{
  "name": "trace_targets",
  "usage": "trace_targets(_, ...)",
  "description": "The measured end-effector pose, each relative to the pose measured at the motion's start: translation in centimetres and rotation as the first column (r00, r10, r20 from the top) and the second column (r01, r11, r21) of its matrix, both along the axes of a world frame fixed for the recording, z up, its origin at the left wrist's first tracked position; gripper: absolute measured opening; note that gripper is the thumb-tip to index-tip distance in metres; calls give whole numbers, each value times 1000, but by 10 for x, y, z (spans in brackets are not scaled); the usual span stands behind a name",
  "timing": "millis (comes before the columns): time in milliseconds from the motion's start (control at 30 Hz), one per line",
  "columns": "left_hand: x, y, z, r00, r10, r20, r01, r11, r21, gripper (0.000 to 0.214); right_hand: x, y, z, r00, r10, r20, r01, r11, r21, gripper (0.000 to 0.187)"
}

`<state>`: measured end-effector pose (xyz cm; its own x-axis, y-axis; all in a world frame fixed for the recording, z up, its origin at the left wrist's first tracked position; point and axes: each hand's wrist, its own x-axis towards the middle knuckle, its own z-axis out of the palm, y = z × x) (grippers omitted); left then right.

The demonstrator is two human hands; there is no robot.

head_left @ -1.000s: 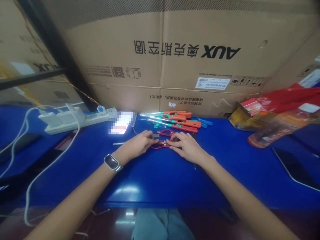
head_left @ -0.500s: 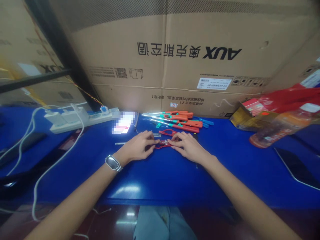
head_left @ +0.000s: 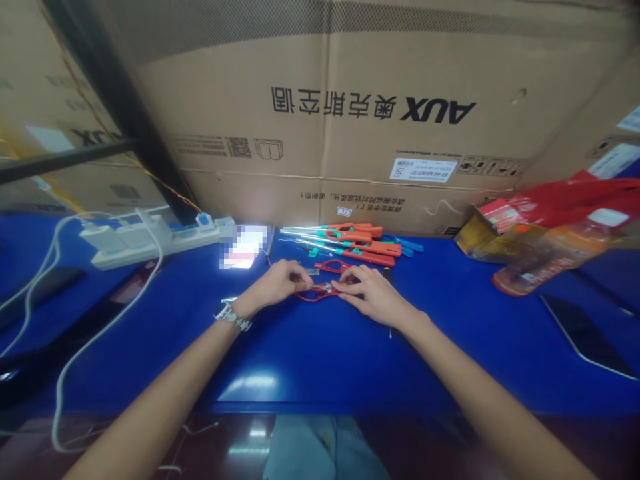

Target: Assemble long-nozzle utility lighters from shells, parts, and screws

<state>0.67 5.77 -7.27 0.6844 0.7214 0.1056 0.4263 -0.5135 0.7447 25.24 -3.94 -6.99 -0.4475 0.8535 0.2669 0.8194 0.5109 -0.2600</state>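
An opened red lighter casing (head_left: 313, 297) lies low over the blue table, with small pale parts showing inside it. My right hand (head_left: 367, 291) grips its right end between thumb and fingers. At its left end my left hand (head_left: 283, 285) is closed in a pinch; whatever is between those fingertips is too small to make out. Just behind is a separate red casing half (head_left: 333, 266), lying flat. Further back rests a pile of orange and red long-necked lighters (head_left: 373, 245) with metal tubes pointing left. A dark-handled tool (head_left: 387, 273) shows partly beyond my right hand.
A lit phone screen (head_left: 245, 247) and a white power strip (head_left: 150, 241) with cables stand back left. To the right are a drink bottle (head_left: 555, 257), a yellow box (head_left: 475, 237) and a dark phone (head_left: 583, 333). A large cardboard box (head_left: 350, 147) walls off the back.
My left hand has shifted slightly left and its wrist has turned, uncovering more of the casing's left end. My right hand keeps its grip. The view has moved a little.
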Motion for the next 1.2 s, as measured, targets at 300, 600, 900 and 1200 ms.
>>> trace_targets(300, -12, -27, 14, 946, -81, -315, 236, 836, 496, 32, -4, -3, 2, 999, -31, 36, 31, 999, 15, 30)
trace_targets(600, -16, -36, 24, 904, -46, -425, 278, 819, 502, 39, -5, -7, 0, 999, -31, 32, 29, 998, 53, 32)
trace_targets(900, -12, -40, 23, 907, 42, -420, 230, 785, 575, 39, -10, -9, -5, 997, -70, 25, 67, 993, 94, 33)
trace_targets(1200, -9, -46, 23, 922, 26, -387, 225, 776, 589, 36, -14, -15, 2, 997, -60, 57, 55, 995, 79, 38)
